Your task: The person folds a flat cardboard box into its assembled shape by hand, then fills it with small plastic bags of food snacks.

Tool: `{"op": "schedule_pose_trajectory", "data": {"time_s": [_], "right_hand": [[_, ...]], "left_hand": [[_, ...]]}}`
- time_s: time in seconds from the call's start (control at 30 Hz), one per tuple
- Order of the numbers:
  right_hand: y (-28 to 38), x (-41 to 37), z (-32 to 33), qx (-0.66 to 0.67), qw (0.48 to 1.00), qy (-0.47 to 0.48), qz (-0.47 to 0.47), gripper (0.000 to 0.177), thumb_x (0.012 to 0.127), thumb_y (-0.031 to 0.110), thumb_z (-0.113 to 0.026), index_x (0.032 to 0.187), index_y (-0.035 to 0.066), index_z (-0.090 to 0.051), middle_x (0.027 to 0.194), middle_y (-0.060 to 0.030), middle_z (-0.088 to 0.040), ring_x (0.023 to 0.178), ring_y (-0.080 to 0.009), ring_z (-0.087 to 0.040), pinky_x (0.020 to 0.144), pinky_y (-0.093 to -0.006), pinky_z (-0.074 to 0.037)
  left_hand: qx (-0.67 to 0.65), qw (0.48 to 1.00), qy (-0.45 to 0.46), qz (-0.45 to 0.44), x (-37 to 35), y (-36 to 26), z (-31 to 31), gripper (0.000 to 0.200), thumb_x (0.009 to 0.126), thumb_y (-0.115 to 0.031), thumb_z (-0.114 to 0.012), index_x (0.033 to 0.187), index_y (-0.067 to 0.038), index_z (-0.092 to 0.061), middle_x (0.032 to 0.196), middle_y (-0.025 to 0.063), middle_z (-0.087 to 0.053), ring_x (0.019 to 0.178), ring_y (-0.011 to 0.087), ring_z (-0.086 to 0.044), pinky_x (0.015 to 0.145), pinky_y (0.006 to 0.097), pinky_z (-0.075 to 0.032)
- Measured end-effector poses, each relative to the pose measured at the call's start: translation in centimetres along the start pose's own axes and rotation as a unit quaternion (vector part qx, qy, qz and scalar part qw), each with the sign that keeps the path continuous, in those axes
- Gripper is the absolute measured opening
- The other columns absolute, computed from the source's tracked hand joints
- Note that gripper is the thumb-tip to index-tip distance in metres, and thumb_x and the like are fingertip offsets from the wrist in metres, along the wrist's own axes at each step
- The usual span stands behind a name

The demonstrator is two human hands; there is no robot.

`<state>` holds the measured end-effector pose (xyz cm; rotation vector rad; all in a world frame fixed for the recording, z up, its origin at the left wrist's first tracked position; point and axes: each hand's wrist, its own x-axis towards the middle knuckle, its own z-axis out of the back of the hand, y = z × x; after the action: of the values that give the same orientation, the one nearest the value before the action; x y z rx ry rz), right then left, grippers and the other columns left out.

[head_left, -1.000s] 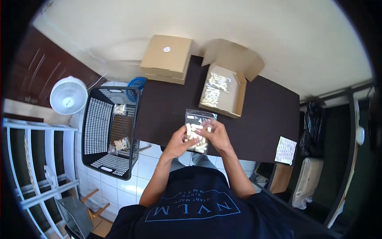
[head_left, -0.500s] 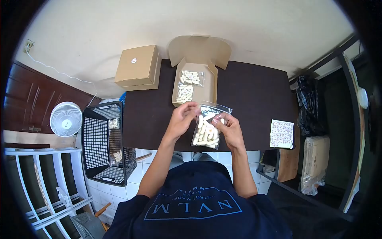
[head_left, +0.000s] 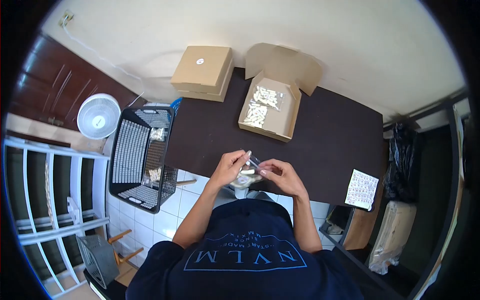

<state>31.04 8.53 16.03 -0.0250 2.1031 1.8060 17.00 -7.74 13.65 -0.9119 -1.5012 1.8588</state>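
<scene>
At the table's near edge I hold a clear zip bag [head_left: 243, 179] of whitish, stick-shaped pieces. My left hand [head_left: 230, 169] pinches the bag's top edge at the left. My right hand [head_left: 284, 177] grips the same edge on the other side, its fingers closed on the plastic. The bag is tilted, so its lower part shows only in part. Beyond my hands an open cardboard box [head_left: 284, 120] stands with its lid up. Inside it lie two similar bags, an upper one [head_left: 268, 97] and a lower one [head_left: 255, 115], on the left side.
Closed cardboard boxes [head_left: 202, 65] are stacked at the table's back left. A sheet of round stickers [head_left: 362, 189] lies at the right edge. Left of the dark table [head_left: 330, 135] is a black basket [head_left: 131, 155] holding more bags. A white fan [head_left: 98, 116] stands behind it.
The bag has come closer to my body and tilted, and my left hand has closed on its top edge. My view has turned, shifting the table and boxes to the right.
</scene>
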Motion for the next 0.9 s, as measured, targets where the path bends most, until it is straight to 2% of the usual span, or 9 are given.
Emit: {"op": "schedule_pose_trajectory", "data": {"time_s": [0.07,0.17,0.27,0.4,0.47,0.53,0.57,0.67,0.9], "right_hand": [[-0.1,0.9,-1.1,-0.052,0.998,0.030,0.003,0.012,0.091,0.011,-0.063,0.092,-0.001,-0.067,0.078,-0.0019,-0.065,0.077,-0.0057,-0.055,0.070,-0.0225,-0.045],[-0.5,2.8,-3.6,-0.170,0.982,0.067,0.045,0.019,0.090,0.015,-0.061,0.082,-0.002,-0.061,0.064,-0.0096,-0.060,0.057,-0.0082,-0.051,0.051,-0.0294,-0.039],[-0.3,4.5,-5.4,-0.167,0.973,0.149,0.052,0.016,0.093,0.012,-0.056,0.087,-0.003,-0.061,0.073,-0.0041,-0.062,0.069,-0.0060,-0.051,0.061,-0.0263,-0.043],[1.1,5.2,-9.6,-0.197,0.954,0.223,0.045,0.016,0.094,0.012,-0.053,0.090,-0.003,-0.060,0.070,-0.0041,-0.059,0.067,-0.0083,-0.051,0.061,-0.0273,-0.042],[0.1,5.5,-11.3,-0.177,0.946,0.265,0.052,0.016,0.094,0.012,-0.052,0.089,-0.002,-0.059,0.069,-0.0026,-0.056,0.064,-0.0080,-0.050,0.059,-0.0265,-0.042],[-1.0,5.6,-12.7,-0.147,0.954,0.260,0.028,0.018,0.093,0.013,-0.054,0.089,-0.003,-0.059,0.063,-0.0057,-0.055,0.059,-0.0097,-0.054,0.053,-0.0288,-0.043],[-1.6,5.6,-13.2,-0.132,0.955,0.267,0.022,0.017,0.092,0.011,-0.052,0.083,-0.002,-0.057,0.062,-0.0027,-0.051,0.057,-0.0075,-0.051,0.051,-0.0267,-0.040],[-2.5,5.7,-13.8,-0.118,0.944,0.307,0.018,0.017,0.091,0.009,-0.050,0.077,-0.001,-0.054,0.061,-0.0017,-0.049,0.055,-0.0065,-0.047,0.050,-0.0257,-0.038],[-0.8,4.4,-16.8,-0.134,0.949,0.282,0.044,0.022,0.090,0.008,-0.051,0.069,0.000,-0.052,0.058,-0.0015,-0.052,0.056,-0.0065,-0.049,0.052,-0.0244,-0.039]], "left_hand": [[0.025,0.999,-0.010,0.019,-1.6,0.1,0.2,0.037,0.099,-0.027,-0.052,0.081,0.003,-0.063,0.067,0.0054,-0.061,0.062,0.0073,-0.054,0.057,0.0265,-0.045],[-0.051,0.997,-0.037,0.048,-3.6,-0.3,-0.1,0.032,0.100,-0.022,-0.050,0.087,0.004,-0.064,0.074,0.0031,-0.064,0.067,0.0069,-0.056,0.061,0.0241,-0.048],[-0.025,0.996,-0.086,0.015,-5.2,1.1,1.3,0.034,0.100,-0.023,-0.050,0.086,0.004,-0.064,0.073,0.0036,-0.064,0.067,0.0070,-0.056,0.058,0.0243,-0.048],[0.042,0.977,-0.206,0.033,-8.7,2.3,2.4,0.033,0.099,-0.023,-0.052,0.081,0.001,-0.064,0.059,0.0039,-0.057,0.056,0.0062,-0.049,0.050,0.0261,-0.040],[0.048,0.951,-0.305,0.015,-10.1,0.9,2.2,0.028,0.095,-0.017,-0.055,0.076,0.002,-0.061,0.053,0.0083,-0.050,0.049,0.0089,-0.044,0.046,0.0302,-0.035],[0.062,0.934,-0.352,0.014,-11.4,1.0,2.4,0.030,0.095,-0.018,-0.056,0.074,0.003,-0.059,0.052,0.0094,-0.048,0.048,0.0107,-0.042,0.046,0.0319,-0.034],[0.064,0.926,-0.371,0.017,-12.0,0.9,2.7,0.030,0.095,-0.018,-0.056,0.074,0.003,-0.059,0.052,0.0094,-0.048,0.048,0.0107,-0.042,0.046,0.0319,-0.034],[0.079,0.908,-0.411,0.009,-13.2,0.6,3.4,0.033,0.095,-0.019,-0.058,0.070,0.003,-0.057,0.051,0.0106,-0.046,0.047,0.0119,-0.040,0.045,0.0334,-0.033],[0.042,0.872,-0.487,0.028,-15.4,1.1,7.9,0.038,0.095,-0.022,-0.059,0.067,0.004,-0.055,0.049,0.0090,-0.043,0.048,0.0094,-0.034,0.044,0.0340,-0.030]]}}
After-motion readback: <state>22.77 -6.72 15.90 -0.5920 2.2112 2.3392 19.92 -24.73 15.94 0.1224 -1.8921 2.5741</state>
